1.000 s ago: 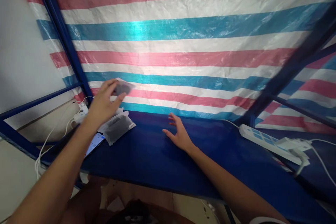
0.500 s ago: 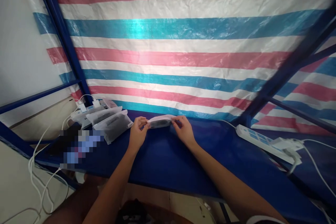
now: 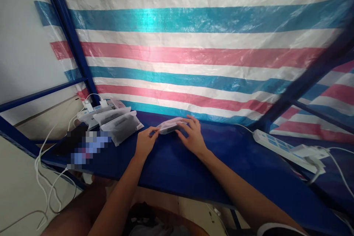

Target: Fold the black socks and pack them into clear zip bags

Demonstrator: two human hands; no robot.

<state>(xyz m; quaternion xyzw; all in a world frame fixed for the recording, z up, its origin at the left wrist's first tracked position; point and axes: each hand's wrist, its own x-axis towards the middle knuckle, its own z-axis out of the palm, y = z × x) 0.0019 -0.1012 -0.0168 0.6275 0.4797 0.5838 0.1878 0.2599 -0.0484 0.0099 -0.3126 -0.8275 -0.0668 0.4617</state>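
A frosted translucent plastic pouch (image 3: 168, 128) with something dark inside is held just over the blue desk, its pale upper edge tilted up. My left hand (image 3: 145, 143) pinches the pouch's left end between thumb and fingers. At the right end, my right hand (image 3: 193, 137) has its fingers spread apart, with the fingertips at or close to the pouch. Whether they touch it I cannot tell. Similar frosted pouches (image 3: 121, 127) with dark contents stand in a row to the left of my left hand.
A white power strip (image 3: 284, 151) with plugs and cables lies at the right. Plugged-in white chargers (image 3: 103, 102) stand behind the pouches. A blurred-out device (image 3: 90, 147) rests at the left edge, with white cables (image 3: 41, 177) hanging down. Blue posts (image 3: 68, 33) and a striped plastic sheet (image 3: 179, 55) enclose the desk.
My right hand has let go of its pinch on the pouch's right end, and its fingers have spread. The left hand keeps its hold. The view has shifted slightly.
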